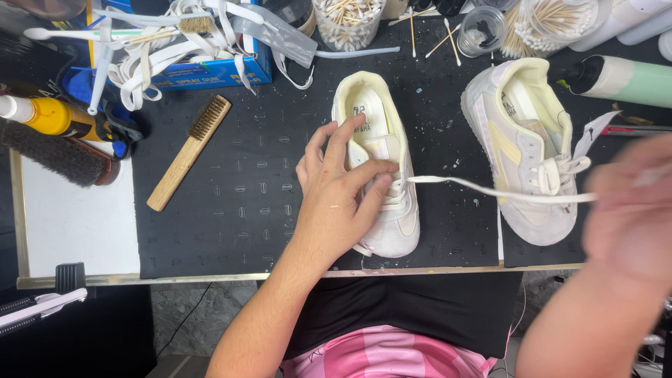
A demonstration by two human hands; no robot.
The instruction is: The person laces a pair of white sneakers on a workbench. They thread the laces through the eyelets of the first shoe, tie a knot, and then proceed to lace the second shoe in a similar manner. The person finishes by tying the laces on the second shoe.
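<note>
A white sneaker with a cream lining lies on the black mat, toe toward me. My left hand presses on its tongue and lace area, thumb and fingers pinching there. A white shoelace runs taut from that shoe to the right. My right hand, blurred at the right edge, holds the lace's far end. A second white sneaker with cream stripes lies tilted on its side to the right, its own lace bunched near the eyelets.
A wooden-handled brush lies on the mat at left. A blue box draped with white laces stands at the back left, next to a yellow bottle and a large dark brush. Cotton-swab tubs and a green bottle line the back.
</note>
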